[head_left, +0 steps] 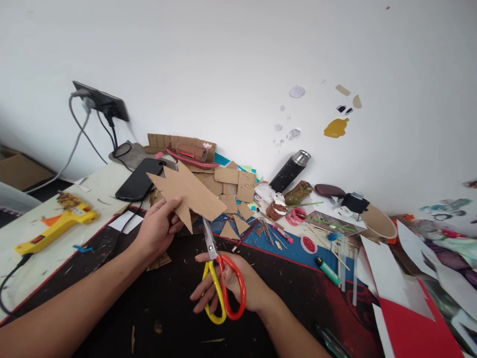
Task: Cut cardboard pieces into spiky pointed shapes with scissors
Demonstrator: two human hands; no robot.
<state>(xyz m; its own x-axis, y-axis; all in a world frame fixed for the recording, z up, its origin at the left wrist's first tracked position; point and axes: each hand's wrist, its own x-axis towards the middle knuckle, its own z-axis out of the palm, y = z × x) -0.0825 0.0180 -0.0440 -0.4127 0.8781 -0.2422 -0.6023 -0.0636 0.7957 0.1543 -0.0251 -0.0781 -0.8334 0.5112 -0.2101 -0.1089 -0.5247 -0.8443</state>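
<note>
My left hand (162,223) pinches a piece of brown cardboard (196,191) by its lower left edge. The cardboard has a jagged, pointed outline on its left side and is held up above the table. In my right hand (242,278) is a pair of scissors (214,253) with one red and one yellow handle. My thumb goes through the red loop, while the other fingers lie spread behind the yellow one. The blades point up and meet the cardboard's lower edge; their tips are hidden behind it.
Cardboard scraps (246,186) are piled behind the hands. A yellow glue gun (55,223) and a black phone (139,179) lie at left. A black flask (290,170) leans on the wall. Sticks, paint pots (296,216) and a cutter (328,271) are at right, near red paper (413,318).
</note>
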